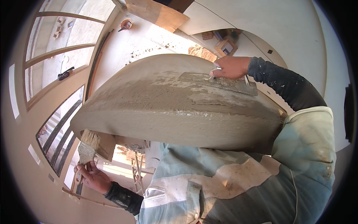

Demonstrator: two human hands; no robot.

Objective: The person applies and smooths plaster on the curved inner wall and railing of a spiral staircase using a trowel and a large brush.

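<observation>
Closest to the camera, filling the bottom: a smudged grey-green and cream panelled work jacket [238, 175]. Just beyond, spanning the middle of the view: a long, curved, grey-brown plastered form [167, 97], even along the near face, patchy and rougher higher up. And on that rougher stretch, toward the right: a long, flat, rectangular metal trowel [235, 85], grey-smeared, blade lying against the surface. Gripped from above there, in a closed right hand [233, 67], beyond a black, white-flecked sleeve [283, 82]. Down to the lower left now: a broad, flat paintbrush with pale bristles [88, 143], bristles up, held by the handle in the curled fingers of the left hand [96, 180]. Overlapping the form's left end from this angle; touching or apart, impossible to tell. Farther off, on a pale floor [147, 35]: a small orange bucket [126, 24], near a brown wooden board [156, 14].
</observation>
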